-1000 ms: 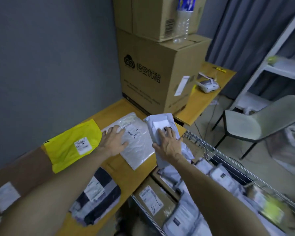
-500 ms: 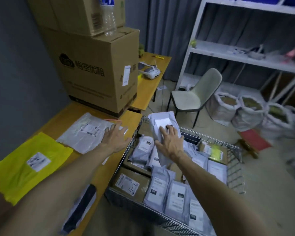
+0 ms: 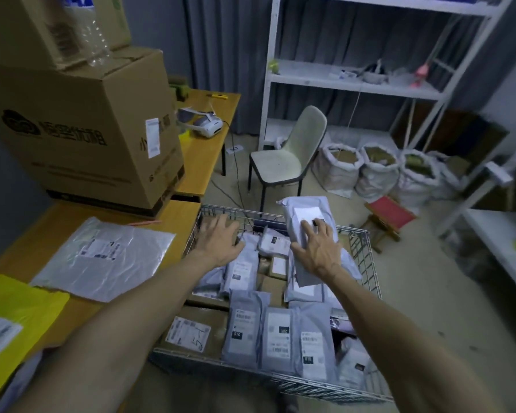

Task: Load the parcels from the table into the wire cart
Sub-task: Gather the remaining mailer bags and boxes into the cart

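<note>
Two parcels lie flat on the bench (image 3: 173,216): a yellow mailer (image 3: 15,317) and a clear bag (image 3: 102,257). The left hand (image 3: 219,244), fingers spread, hovers empty over the wire cart (image 3: 367,263). The right hand (image 3: 319,253) grips a grey parcel (image 3: 306,216) above the cart's packed parcels.

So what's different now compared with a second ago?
The right hand carried the grey parcel off the table and now holds it over the wire cart. The left hand left the clear bag and moved out over the cart, open. The clear bag and yellow parcel stayed on the table.
</note>
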